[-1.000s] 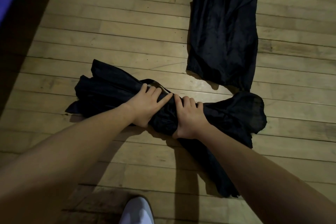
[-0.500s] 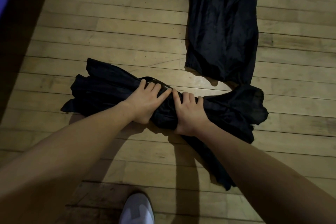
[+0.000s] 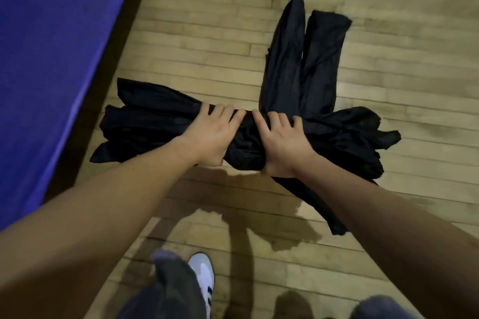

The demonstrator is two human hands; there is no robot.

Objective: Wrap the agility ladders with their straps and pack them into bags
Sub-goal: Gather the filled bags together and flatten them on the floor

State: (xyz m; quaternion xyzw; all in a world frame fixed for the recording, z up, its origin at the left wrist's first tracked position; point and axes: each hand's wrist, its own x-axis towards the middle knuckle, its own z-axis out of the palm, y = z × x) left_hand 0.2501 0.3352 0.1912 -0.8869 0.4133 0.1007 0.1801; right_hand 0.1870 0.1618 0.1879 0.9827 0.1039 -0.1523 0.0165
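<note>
A black fabric bundle (image 3: pixel 155 122), a bag with its contents hidden inside, hangs crosswise above the wooden floor (image 3: pixel 207 33). My left hand (image 3: pixel 212 134) grips it just left of its middle, fingers curled over the top. My right hand (image 3: pixel 282 142) grips it just right of the middle, thumb underneath. Loose black cloth trails down from the bundle's right end (image 3: pixel 357 142). No ladder rungs or straps show.
Behind the bundle a second black bag (image 3: pixel 305 59) lies flat on the floor, pointing away from me. A blue mat (image 3: pixel 51 59) with a dark edge runs along the left. My white shoe (image 3: pixel 204 277) and grey trouser legs stand below the bundle.
Both hands have lifted the bundle off the floor, its shadow now falling below it. The view has swung so the blue mat fills the left side.
</note>
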